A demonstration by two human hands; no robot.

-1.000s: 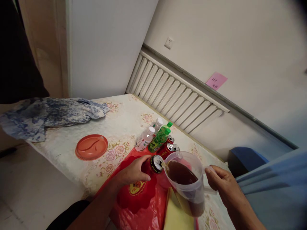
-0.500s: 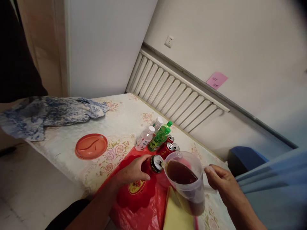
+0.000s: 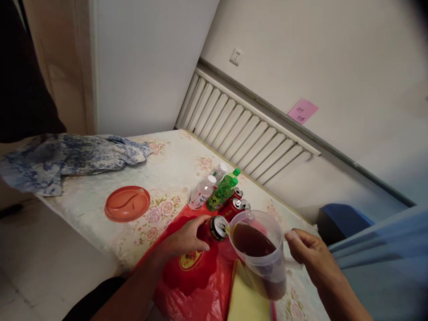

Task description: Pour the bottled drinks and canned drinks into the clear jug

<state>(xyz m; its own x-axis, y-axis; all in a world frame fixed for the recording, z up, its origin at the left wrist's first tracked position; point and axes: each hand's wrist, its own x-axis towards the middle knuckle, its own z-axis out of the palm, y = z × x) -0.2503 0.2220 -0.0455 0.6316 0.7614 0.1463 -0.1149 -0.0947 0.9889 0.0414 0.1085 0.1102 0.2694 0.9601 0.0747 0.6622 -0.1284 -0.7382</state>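
Observation:
My left hand [image 3: 187,236] is wrapped round a red drink can [image 3: 219,228] with a dark band near its open top. The can leans to the right. My right hand [image 3: 309,249] grips the handle of a clear plastic pitcher [image 3: 274,263], which holds dark brown liquid. Its spout touches or nearly touches the can's opening, and the pitcher tilts towards it. Whether liquid flows between them is hard to make out. Below my left hand lies a red scalloped tray [image 3: 190,278] with a yellow emblem.
Behind the can stand white-capped bottles [image 3: 201,192], green-capped bottles [image 3: 223,195] and red cans [image 3: 230,208]. A red plastic sheet [image 3: 200,307] and a yellow board [image 3: 245,294] lie in front. An orange-red oval dish [image 3: 127,203] and a blue-and-white cloth [image 3: 96,154] are on the left.

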